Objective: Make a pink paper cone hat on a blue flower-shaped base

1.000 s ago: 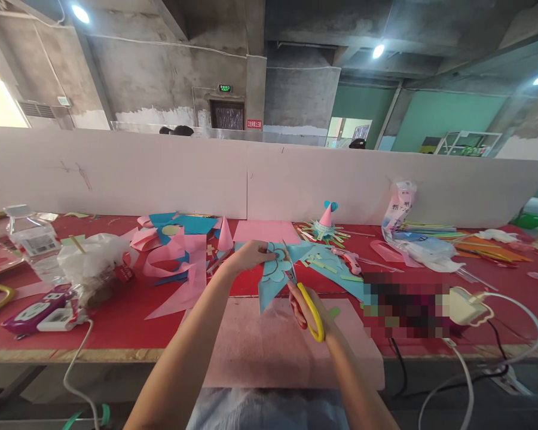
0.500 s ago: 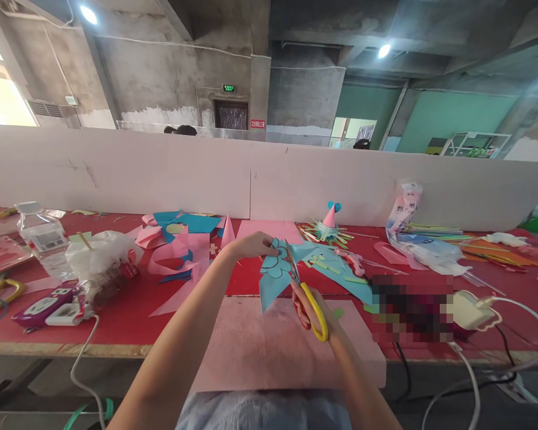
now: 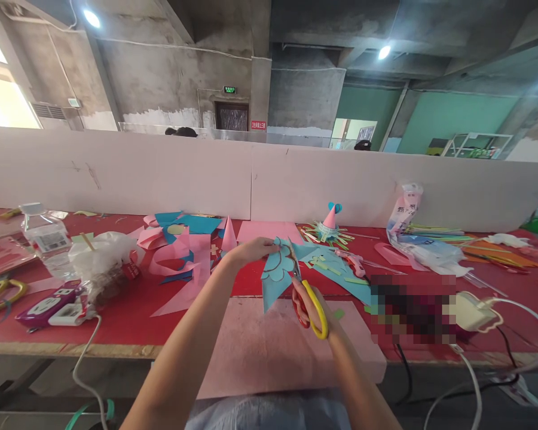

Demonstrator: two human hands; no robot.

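Gripping the scissors, the right hand has its fingers wrapped round the red and yellow handles, while the left hand pinches a piece of blue paper by its upper left edge, thumb and fingers drawn together on it. The paper is held up between the two hands, above the near part of the table, and carries dark, scalloped lines; the blades lie along its right side, though how far apart they stand is too small to tell. Below it, a pink mat lies at the table's front edge. Just right of the hands, a blue sheet bears green scraps, with a pink and white glue gun near its far edge. Beyond the hands, a pink cone stands to the left, and a pink hat with a blue top and a green fringe stands to the right. Farther left lie cut pink paper, a stuffed plastic bag and a clear bottle. Behind everything runs a pale board.
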